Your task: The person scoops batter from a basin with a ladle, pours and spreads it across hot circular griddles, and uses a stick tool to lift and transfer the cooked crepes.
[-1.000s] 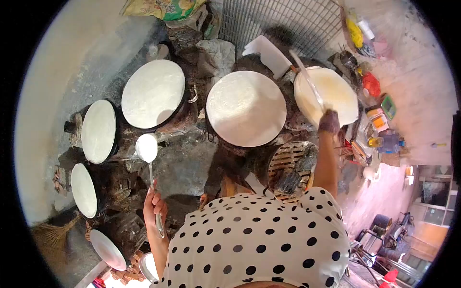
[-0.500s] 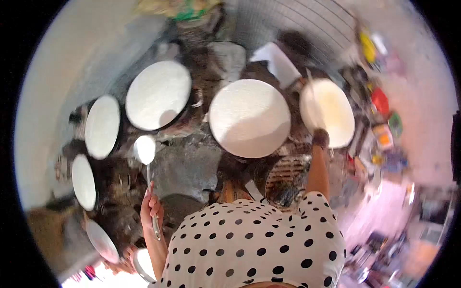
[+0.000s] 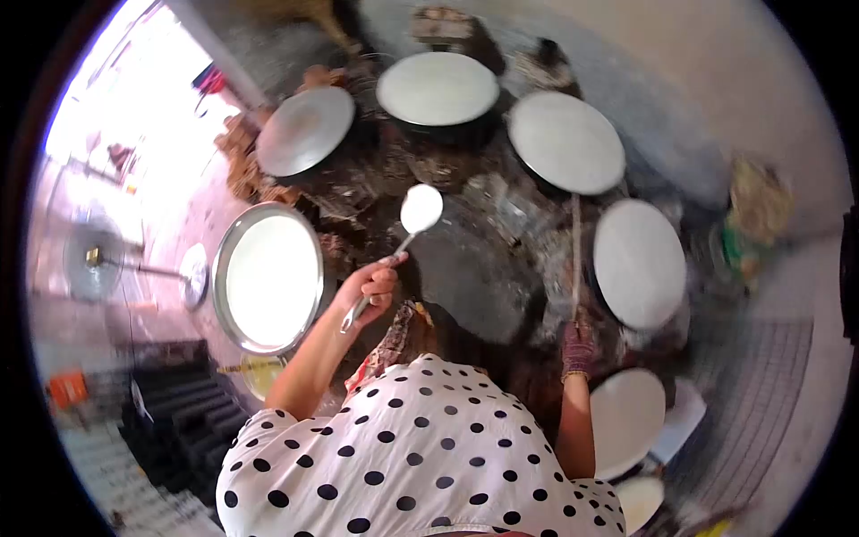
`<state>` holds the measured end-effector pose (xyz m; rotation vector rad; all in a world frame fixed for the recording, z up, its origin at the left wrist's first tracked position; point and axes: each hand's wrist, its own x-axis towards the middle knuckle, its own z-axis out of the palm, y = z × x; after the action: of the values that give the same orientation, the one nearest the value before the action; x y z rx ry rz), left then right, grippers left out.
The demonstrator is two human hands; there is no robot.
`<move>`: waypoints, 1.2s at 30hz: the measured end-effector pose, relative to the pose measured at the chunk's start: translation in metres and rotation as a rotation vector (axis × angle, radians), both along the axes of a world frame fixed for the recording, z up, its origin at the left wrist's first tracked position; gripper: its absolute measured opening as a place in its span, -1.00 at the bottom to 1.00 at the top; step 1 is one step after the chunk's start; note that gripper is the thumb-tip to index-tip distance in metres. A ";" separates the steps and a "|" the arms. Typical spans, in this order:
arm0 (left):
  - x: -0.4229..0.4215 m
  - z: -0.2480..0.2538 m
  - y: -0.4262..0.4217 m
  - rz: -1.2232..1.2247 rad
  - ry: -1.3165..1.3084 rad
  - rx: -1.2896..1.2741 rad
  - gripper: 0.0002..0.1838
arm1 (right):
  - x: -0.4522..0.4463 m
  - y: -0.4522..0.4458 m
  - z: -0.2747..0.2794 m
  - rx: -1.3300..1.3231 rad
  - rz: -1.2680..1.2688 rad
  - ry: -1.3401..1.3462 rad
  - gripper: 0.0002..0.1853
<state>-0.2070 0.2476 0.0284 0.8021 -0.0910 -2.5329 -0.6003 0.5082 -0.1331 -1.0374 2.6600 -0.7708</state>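
Note:
My left hand (image 3: 365, 288) is closed around the handle of a metal ladle (image 3: 407, 242). The ladle's bowl holds white liquid (image 3: 421, 208) and hangs over the dark floor. Nearest that forearm is a wide metal basin (image 3: 220, 277) of white liquid. On my right hand (image 3: 577, 349) there is a dark purple glove; its fingers are wrapped round a long thin stick (image 3: 576, 255) pointing away from me. Beside the stick is a round white-topped pan (image 3: 639, 265), and another white-topped pan (image 3: 565, 141) lies near the stick's far end.
More round pans curve around me: a greyish one (image 3: 306, 132), a white one (image 3: 438, 88) and a white one (image 3: 629, 421) by my right arm. A pedestal fan (image 3: 94, 258) stands left, above stacked black items (image 3: 183, 421). Walls rise behind and right.
My view has swung left, bringing the basin and doorway side into sight. The ladle with white liquid stays in my left hand, the stick in my gloved right hand, now away from the yellowish pan.

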 end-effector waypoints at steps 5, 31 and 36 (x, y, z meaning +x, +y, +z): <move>0.109 0.065 -0.133 -0.209 -0.863 -0.786 -0.61 | 0.085 -0.194 0.083 0.126 0.068 -0.738 -0.50; 0.166 -0.098 -0.535 -0.106 -1.633 -1.318 -0.48 | 0.245 -0.660 0.041 -0.013 0.862 0.144 -0.52; 0.173 -0.071 -0.533 -0.383 -1.924 -1.185 -0.43 | 0.279 -0.653 0.029 -0.171 0.690 -0.199 -0.51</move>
<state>-0.0335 -0.2855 -0.0424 2.1374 -2.0373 -0.5358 -0.3210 -0.1443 -0.1036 -1.6784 1.8886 -0.8795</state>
